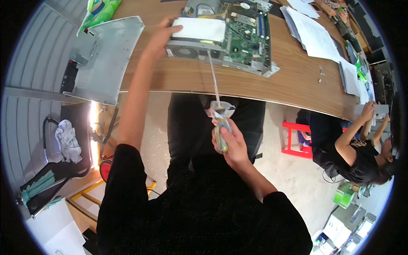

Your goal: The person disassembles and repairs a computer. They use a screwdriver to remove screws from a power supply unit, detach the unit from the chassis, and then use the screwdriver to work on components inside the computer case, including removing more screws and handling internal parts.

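An opened desktop computer case (265, 63) lies on the table in front of me, its green circuit board (244, 44) exposed. On its left side is a power supply (199, 29) with a white top and a round fan grille facing me. My left hand (163, 36) grips the power supply's left end, thumb on the white top. In my right hand (231, 142) is a long-shafted screwdriver (214, 80), held by its yellowish-grey handle. Its tip meets the case's near edge, just right of the fan grille. Crumpled clear plastic hangs where shaft and handle join.
A detached metal cover (108, 55) stands at the table's left end, near a green bag (102, 15). Papers (312, 36) and small loose bits (321, 74) lie to the right. Beyond them a seated person (361, 148) works, near a red stool (293, 140).
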`<state>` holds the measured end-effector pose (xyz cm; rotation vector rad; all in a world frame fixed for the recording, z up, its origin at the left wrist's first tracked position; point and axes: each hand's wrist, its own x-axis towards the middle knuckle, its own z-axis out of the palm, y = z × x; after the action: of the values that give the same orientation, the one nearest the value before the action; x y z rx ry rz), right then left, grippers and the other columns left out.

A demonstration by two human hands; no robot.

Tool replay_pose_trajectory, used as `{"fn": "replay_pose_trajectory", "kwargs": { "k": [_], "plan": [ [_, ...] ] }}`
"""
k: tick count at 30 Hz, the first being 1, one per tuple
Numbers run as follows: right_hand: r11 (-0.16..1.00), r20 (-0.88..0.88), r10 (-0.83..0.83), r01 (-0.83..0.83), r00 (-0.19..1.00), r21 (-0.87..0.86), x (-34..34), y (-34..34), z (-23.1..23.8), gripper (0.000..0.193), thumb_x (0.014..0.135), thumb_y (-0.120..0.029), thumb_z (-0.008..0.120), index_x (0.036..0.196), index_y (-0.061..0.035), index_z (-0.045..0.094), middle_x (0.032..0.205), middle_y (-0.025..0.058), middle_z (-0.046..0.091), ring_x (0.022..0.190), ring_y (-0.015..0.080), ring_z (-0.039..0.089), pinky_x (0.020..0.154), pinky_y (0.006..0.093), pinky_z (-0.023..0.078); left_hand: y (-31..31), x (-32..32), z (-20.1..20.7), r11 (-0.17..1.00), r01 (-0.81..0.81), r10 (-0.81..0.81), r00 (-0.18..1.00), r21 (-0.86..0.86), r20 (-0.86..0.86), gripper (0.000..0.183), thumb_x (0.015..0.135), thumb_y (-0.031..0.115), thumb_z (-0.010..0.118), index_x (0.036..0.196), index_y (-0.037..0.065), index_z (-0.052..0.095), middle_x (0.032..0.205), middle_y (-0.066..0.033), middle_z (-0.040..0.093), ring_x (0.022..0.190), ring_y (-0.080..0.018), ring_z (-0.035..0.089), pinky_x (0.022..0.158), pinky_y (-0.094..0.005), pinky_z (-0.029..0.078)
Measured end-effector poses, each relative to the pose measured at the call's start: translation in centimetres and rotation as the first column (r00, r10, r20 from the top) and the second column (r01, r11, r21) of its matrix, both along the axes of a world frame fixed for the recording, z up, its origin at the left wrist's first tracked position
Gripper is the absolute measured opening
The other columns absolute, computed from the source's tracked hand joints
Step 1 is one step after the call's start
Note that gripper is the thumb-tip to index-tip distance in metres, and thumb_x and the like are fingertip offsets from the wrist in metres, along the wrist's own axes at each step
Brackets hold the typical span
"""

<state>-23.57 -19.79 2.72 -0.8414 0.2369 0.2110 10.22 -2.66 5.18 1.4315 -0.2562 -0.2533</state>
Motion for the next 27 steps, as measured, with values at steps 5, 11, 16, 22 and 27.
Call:
{"fn": "replay_pose_trajectory", "kwargs": {
  "k": [5,11,16,22,27],
  "plan": [
    [0.995,-0.095,0.017,-0.026,0.995,-0.101,-4.0,-2.7,0.6,0.044,0.099,-0.028,0.060,0.134,-0.0065,0.044,0.087,0.0066,0.059,0.065,0.0124,0.055,0.051,0.0229,0.041,-0.7,-6.1,-1.0,0.984,-0.178,0.178,0.984,-0.001,0.014,0.039,0.088,0.004,0.063,0.127,0.003,0.056,0.121,-0.0100,0.059,0.111,-0.0211,0.055,0.097,-0.0335,0.044],
    [0.957,-0.155,-0.053,0.006,0.986,-0.290,-8.4,-9.0,3.7,0.048,0.093,-0.028,0.068,0.130,-0.0076,0.047,0.083,0.0060,0.062,0.065,0.0107,0.056,0.057,0.0232,0.045,-4.9,-16.8,-0.1,0.898,-0.428,0.415,0.901,0.101,0.130,0.040,0.094,0.008,0.060,0.132,-0.001,0.049,0.122,-0.0130,0.056,0.112,-0.0203,0.052,0.100,-0.0333,0.041],
    [0.698,-0.083,-0.262,0.129,0.962,-0.704,-9.5,-12.8,5.3,0.038,0.081,-0.001,0.074,0.114,-0.0042,0.054,0.103,0.0030,0.056,0.086,0.0091,0.053,0.076,0.0221,0.044,-5.0,-21.5,0.3,0.873,-0.345,0.284,0.934,0.346,0.215,0.049,0.100,0.027,0.061,0.135,-0.002,0.042,0.120,-0.0151,0.057,0.106,-0.0193,0.058,0.089,-0.0319,0.048],
    [0.094,0.355,-0.438,0.434,0.826,-0.896,-9.5,-15.6,4.4,0.052,0.072,0.000,0.082,0.118,0.0009,0.057,0.117,0.0113,0.057,0.107,0.0215,0.057,0.097,0.0339,0.046,-3.6,-13.8,3.9,0.770,-0.073,-0.113,0.962,0.634,0.248,0.045,0.098,0.028,0.065,0.129,-0.003,0.051,0.116,-0.0117,0.060,0.101,-0.0165,0.058,0.087,-0.0314,0.048],
    [0.004,0.521,-0.538,0.620,0.663,-0.784,-9.2,-15.0,1.9,0.063,0.075,-0.011,0.084,0.127,-0.0039,0.049,0.124,0.0153,0.053,0.107,0.0244,0.057,0.094,0.0374,0.050,-8.5,-10.5,6.4,0.738,0.265,-0.259,0.960,0.620,-0.103,0.044,0.096,0.027,0.067,0.128,-0.001,0.055,0.112,-0.0111,0.064,0.099,-0.0156,0.059,0.087,-0.0304,0.048]
  ]
}}
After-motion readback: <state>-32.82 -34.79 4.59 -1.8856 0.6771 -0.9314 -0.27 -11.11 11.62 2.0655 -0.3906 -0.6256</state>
